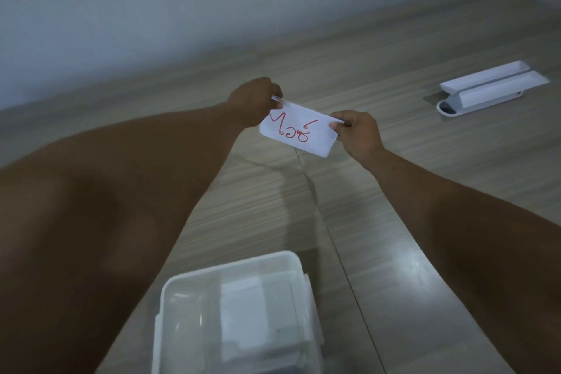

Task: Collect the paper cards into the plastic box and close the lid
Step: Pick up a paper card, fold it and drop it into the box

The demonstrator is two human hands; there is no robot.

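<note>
I see paper card [299,133] with red handwriting held up above floor, far centre. Left hand [254,100] pinches its far-left corner, right hand [358,133] pinches right edge, both arms stretched forward. Plastic box [233,313] sits near, open, white cards inside. Wood-pattern tile floor [425,179]; white tray object [485,88] far right, by pale wall [151,9].

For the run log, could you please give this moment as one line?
left hand: pinching card | right hand: pinching card | card: held over floor | box: open, near, paper inside
</note>
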